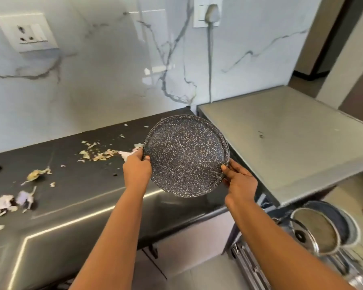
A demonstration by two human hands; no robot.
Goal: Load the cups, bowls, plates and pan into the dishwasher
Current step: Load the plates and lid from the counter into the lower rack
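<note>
— Two hands on one plate, is that right?

— Yes. The left hand [137, 166] grips the speckled plate [187, 155] at its left rim, thumb curled over the edge. The right hand [238, 181] holds the lower right rim, thumb on the face and fingers behind. The plate is lifted clear of the dark counter [71, 195], tilted with its face toward the camera. There may be a second plate stacked behind it, since a doubled rim shows along the top edge, but I cannot be sure.

— Where does it go?

— To the near right and low down, where the dishwasher rack [249, 260] is pulled out. A steel pan [314, 233] already stands on edge in it, with a dark dish just behind; that corner is blurred.

— So which step is this?

— I judge it to be the carrying of a plate from the counter to the rack, with part of the load already in.

— And the next move?

— Swinging the plate right and down, turning it upright on edge, and finding a free slot beside the pan. The grey appliance top [281, 143] overhangs the rack, so the plate should pass under or in front of it.

— Anything else about?

— Vegetable scraps [96, 153] scattered on the counter to the left, well apart from the plate.
</note>
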